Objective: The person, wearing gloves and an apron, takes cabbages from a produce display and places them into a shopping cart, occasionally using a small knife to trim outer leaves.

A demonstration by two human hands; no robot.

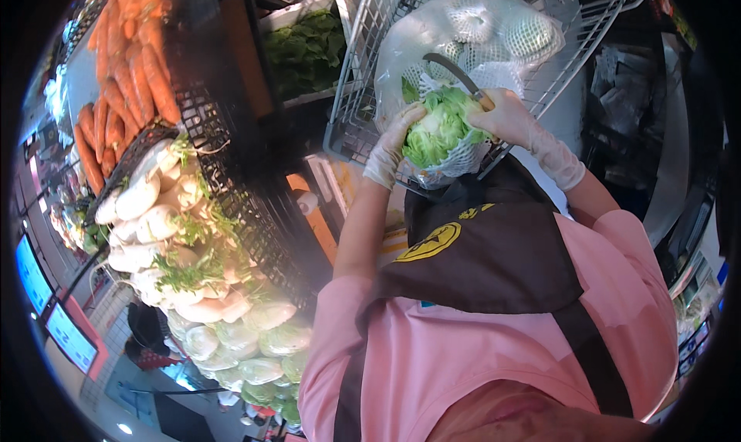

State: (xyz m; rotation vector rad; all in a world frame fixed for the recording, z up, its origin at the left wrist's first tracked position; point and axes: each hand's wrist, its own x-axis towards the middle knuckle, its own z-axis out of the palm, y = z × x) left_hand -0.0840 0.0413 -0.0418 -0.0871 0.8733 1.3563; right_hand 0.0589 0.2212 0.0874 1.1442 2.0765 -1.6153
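A head of green lettuce with its pale stem end up rests between my gloved hands, over the near end of a wire shopping cart. White foam netting wraps its lower part. My left hand grips the lettuce's left side. In my right hand is a knife with a curved dark blade and a light wooden handle; the blade points up and away to the left. That hand's fingers also lie against the lettuce's right side. Beyond, a clear plastic bag holds several netted heads.
At left, a display has carrots, white radishes and wrapped cabbages behind a black plastic lattice. A white box of leafy greens stands left of the cart. Crumpled plastic lies at right.
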